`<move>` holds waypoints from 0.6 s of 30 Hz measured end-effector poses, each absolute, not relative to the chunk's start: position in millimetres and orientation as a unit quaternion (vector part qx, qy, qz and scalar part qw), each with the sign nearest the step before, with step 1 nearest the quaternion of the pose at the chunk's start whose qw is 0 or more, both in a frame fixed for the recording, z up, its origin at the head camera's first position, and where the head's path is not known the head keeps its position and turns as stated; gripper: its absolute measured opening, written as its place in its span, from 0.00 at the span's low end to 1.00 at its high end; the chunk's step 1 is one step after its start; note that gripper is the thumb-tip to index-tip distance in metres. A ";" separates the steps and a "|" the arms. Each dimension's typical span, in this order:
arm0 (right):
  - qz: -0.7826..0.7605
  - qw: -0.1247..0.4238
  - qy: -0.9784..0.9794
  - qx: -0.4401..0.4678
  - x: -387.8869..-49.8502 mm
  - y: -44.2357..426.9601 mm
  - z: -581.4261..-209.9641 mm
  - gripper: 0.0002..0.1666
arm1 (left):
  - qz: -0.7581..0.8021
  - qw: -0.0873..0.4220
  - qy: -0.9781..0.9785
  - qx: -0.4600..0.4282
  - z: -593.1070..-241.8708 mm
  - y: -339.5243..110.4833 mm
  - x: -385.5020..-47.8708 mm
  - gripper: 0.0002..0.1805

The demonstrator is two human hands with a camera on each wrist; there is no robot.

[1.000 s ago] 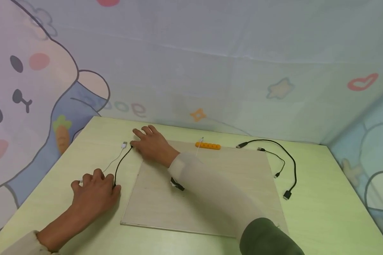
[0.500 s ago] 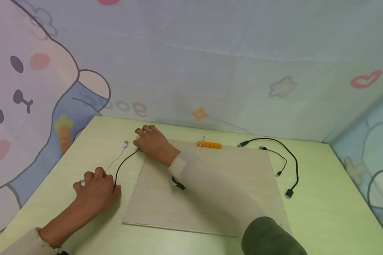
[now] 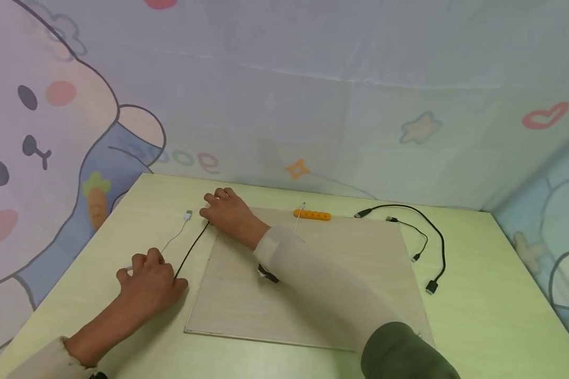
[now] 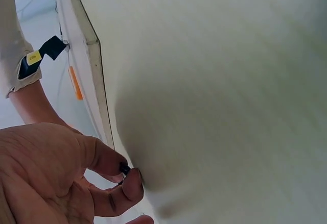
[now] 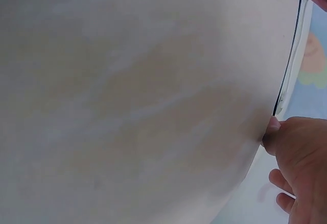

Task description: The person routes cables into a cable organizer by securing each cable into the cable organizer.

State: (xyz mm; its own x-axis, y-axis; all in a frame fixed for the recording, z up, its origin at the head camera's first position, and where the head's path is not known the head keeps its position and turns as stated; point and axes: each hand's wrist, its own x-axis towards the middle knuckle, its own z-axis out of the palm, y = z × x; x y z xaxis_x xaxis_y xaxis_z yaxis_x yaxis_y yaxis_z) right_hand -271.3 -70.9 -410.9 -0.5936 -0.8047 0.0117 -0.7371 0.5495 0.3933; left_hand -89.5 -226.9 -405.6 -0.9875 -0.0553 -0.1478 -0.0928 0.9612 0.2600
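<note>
A thin black cable (image 3: pixel 192 251) runs nearly straight between the two hands at the left of the board. My left hand (image 3: pixel 149 284) pinches its near end; in the left wrist view a small black plug (image 4: pixel 124 168) shows between thumb and finger. At the far end, my right hand (image 3: pixel 229 213) pinches the cable between thumb and finger, and the tip there is hidden. The right wrist view shows the black cable (image 5: pixel 288 63) stretching away from those fingertips. Beside the left hand lies a white USB cable (image 3: pixel 174 238), partly covered by its fingers.
A wooden board (image 3: pixel 237 305) lies mid-table under the right forearm. An orange strip of cable clips (image 3: pixel 320 215) sits at its back edge, with a white cable (image 3: pixel 298 216) across it. A thick black cable (image 3: pixel 441 242) and a thinner black cable (image 3: pixel 423 235) lie at right.
The black cable went from a bowed curve to nearly straight between the hands. My right hand has shifted slightly to the right; the left hand also sits a little further right in view.
</note>
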 end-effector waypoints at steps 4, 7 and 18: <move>-0.182 0.117 -0.868 0.447 -271.3 -67.1 -415.5 0.19 | 0.126 0.062 0.990 -0.023 -408.4 -223.6 -89.8 0.20; -0.184 0.141 -0.863 0.449 -269.4 -62.8 -419.3 0.20 | 0.121 0.063 0.991 -0.019 -409.0 -221.4 -90.2 0.19; -0.158 0.176 -0.858 0.457 -274.0 -60.7 -419.0 0.22 | 0.114 0.045 0.992 0.000 -409.6 -222.2 -89.9 0.14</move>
